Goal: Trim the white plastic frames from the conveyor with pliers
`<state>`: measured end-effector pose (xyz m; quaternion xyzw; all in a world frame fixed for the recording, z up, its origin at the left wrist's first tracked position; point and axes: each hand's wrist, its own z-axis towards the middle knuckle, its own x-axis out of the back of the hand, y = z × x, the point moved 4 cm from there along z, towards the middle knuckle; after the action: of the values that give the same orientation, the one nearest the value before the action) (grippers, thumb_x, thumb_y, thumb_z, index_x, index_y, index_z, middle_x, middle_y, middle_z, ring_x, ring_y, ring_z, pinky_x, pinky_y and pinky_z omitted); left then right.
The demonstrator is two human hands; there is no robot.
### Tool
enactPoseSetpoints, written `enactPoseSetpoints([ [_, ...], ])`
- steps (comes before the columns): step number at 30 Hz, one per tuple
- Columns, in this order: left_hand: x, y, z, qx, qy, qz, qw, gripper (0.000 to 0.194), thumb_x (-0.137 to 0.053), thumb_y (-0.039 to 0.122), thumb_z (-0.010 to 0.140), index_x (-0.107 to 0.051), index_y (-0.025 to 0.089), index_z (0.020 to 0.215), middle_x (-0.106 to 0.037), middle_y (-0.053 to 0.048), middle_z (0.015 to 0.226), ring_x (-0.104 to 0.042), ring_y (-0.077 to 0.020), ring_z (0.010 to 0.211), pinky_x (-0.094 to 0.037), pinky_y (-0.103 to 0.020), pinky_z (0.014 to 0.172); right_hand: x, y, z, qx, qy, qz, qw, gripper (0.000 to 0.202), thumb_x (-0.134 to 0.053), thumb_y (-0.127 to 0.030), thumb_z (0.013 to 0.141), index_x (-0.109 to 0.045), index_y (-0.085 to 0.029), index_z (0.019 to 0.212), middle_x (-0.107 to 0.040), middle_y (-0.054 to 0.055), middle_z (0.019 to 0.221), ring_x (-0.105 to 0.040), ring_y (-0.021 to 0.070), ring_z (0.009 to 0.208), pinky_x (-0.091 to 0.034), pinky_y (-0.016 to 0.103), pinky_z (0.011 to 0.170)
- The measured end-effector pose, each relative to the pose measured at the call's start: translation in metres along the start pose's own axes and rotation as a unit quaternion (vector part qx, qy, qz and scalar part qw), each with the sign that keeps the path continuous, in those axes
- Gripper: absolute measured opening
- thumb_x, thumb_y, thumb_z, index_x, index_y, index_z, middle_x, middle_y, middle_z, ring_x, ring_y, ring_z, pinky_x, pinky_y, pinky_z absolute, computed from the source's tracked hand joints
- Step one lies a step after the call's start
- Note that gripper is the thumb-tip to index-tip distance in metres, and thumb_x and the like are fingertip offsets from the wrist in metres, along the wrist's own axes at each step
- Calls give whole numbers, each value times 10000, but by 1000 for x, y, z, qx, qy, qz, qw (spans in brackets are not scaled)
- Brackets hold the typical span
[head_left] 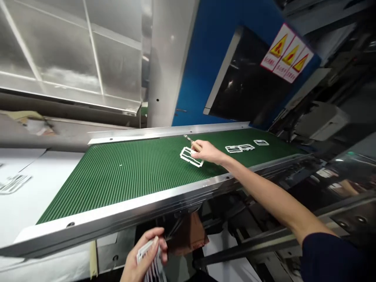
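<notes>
My right hand (205, 152) reaches over the green ribbed conveyor belt (132, 168). It is closed on a slim tool (188, 138) with a tan handle and a narrow metallic end pointing away; its exact kind is unclear. Under those fingers lies a white cut-out frame (188, 156), thin and flat, with dark wavy strips inside. Whether the fingertips touch or pinch this frame I cannot tell. Below the belt's near rail, my left hand (147, 254) grips a stack of white cut-out frames (151, 264) between thumb and fingers. The lower part of that stack leaves the picture.
Several similar white pieces (234, 149) lie farther right on the belt. Metal rails (141, 199) edge it. A blue machine housing (202, 66) with warning labels (286, 55) stands behind. At left, a white surface (17, 211) carries more pieces. A brown box (190, 237) sits below.
</notes>
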<state>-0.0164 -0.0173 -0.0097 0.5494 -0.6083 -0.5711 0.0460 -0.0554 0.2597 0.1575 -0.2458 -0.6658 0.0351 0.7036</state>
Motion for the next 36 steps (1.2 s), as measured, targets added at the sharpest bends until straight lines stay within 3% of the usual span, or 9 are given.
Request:
enactPoseSetpoints([
  [4,-5,43,-15,-68,-8,99,993,269,-689,408,730,-666,155,816,-625,-52,681,-555,-159,635,-444,-220,588,-22,-53,-66,89,-56,234,967,245,-635,-309,740,-467,-194,876,-473,-22,779,-467,97,664,-397,212,572],
  [8,-3,60,-22,-85,-55,201,974,274,-632,403,783,-672,145,866,-653,-81,748,-574,-188,694,-455,-239,648,-71,-75,-118,33,-151,291,944,163,-615,-226,749,-482,-201,841,-461,-34,729,-426,83,608,-388,210,541],
  [12,7,52,-23,-50,-64,257,963,237,-616,382,799,-664,157,857,-616,-51,702,-542,-177,677,-423,-226,625,-112,-71,-128,8,-192,317,929,181,-620,-198,734,-474,-195,841,-457,-41,727,-420,76,600,-387,200,533],
  [18,25,40,-23,-67,-71,375,922,206,-575,362,827,-602,179,738,-548,-3,652,-467,-149,610,-350,-227,559,-145,-63,-130,5,-225,351,909,208,-655,-208,725,-481,-188,836,-473,-38,757,-423,82,643,-380,209,573],
  [22,35,35,-26,-112,-101,432,889,157,-526,293,865,-575,185,763,-612,-32,918,-542,-188,833,-389,-273,756,-181,-58,-141,-21,-276,456,846,293,-721,-262,682,-479,-176,823,-436,-46,718,-402,76,619,-358,203,547],
  [25,39,27,-30,-121,-156,375,906,137,-513,254,879,-569,179,779,-594,-48,1038,-551,-186,922,-386,-277,827,-217,-56,-159,-49,-305,553,774,364,-761,-288,643,-479,-169,841,-445,-41,732,-403,74,629,-359,204,566],
  [28,43,11,-39,-70,-219,327,917,127,-501,245,889,-577,178,812,-608,-35,933,-566,-162,837,-410,-255,757,-244,-58,-182,-76,-334,601,722,382,-753,-313,657,-464,-174,865,-459,-41,727,-414,76,627,-370,214,585],
  [30,46,2,-47,-32,-239,327,914,137,-499,256,891,-575,176,809,-608,-27,895,-559,-155,803,-408,-250,725,-245,-59,-192,-65,-352,569,741,343,-722,-327,692,-476,-174,874,-491,-27,758,-460,91,666,-398,230,625],
  [36,44,-8,-56,31,-250,361,898,211,-471,337,900,-553,179,788,-594,-15,839,-524,-157,755,-389,-267,690,-183,-50,-183,76,-348,216,909,201,-596,-245,771,-525,-198,954,-581,12,901,-527,145,800,-403,284,742],
])
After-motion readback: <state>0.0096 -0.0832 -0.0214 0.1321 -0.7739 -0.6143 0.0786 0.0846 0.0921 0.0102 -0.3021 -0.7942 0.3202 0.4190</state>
